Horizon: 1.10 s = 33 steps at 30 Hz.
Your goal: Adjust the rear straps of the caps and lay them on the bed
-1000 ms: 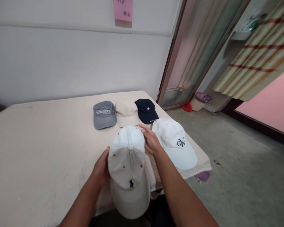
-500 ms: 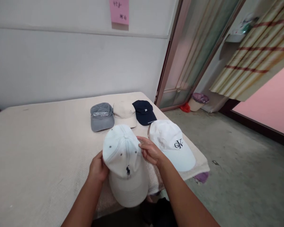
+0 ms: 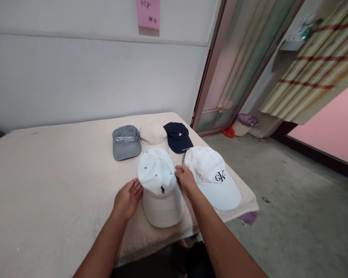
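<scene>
A pale white baseball cap (image 3: 157,175) with a dark horse-rider emblem rests near the front edge of the cloth-covered table, its brim facing me. Along its left side, my left hand (image 3: 128,197) is open, with fingers stretched out and fingertips close to the crown. My right hand (image 3: 186,179) is at the crown's right side, fingers extended toward it and partly hidden; whether they still touch is hard to see. Just right of that hand lies a white cap (image 3: 211,175) with black "CK" letters.
Behind stand a grey cap (image 3: 126,142), a beige cap (image 3: 153,133) and a navy cap (image 3: 178,137) in a row. The table (image 3: 60,173) meets a white wall at the back. A bin (image 3: 244,124) is on the floor at right.
The horse-emblem cap has moved away from me and right, and is lowered onto the table. My left hand has let go of its edge and its fingers have opened.
</scene>
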Available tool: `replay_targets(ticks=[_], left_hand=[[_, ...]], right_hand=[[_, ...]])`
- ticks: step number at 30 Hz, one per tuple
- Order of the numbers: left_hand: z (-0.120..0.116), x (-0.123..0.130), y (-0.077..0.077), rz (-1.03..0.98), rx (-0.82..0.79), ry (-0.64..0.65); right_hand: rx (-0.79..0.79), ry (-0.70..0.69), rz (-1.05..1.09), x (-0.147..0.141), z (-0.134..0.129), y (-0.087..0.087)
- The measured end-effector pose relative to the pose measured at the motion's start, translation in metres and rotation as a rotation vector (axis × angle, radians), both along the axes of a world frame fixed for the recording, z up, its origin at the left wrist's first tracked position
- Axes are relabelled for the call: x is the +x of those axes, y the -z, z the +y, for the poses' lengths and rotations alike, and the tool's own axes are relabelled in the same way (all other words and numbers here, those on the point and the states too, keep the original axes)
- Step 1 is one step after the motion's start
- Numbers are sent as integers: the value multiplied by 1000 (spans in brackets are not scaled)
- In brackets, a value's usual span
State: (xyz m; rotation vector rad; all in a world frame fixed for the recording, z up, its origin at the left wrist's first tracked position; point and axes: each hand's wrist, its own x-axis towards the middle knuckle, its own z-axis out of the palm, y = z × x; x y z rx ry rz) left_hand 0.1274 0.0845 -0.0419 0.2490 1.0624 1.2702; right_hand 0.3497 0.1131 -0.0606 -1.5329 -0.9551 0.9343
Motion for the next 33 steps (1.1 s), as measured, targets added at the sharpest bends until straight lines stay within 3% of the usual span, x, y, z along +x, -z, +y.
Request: replay_targets(ticks=[10,17,20,23,28,33], left_hand=[[-59,-40,-1,109,17,-65],[-105,-66,2,146,40,-111],[-121,-79,1,144,28,-107],[-132,-95,-1,147,23,-103],[-143,-120,-5,165,31,-115],[-145,-125,-4,211,20,-160]], right_hand=[[43,173,-202,-14,-25,-25],[204,124,-207,-76,-74,-47],[226,45,-232,-111,-97,-43],[161,-121,-190,-142,-109,-32],[92,-234,-140,-175,-103,-16],[47,-350,-59,-196,-93,-13]])
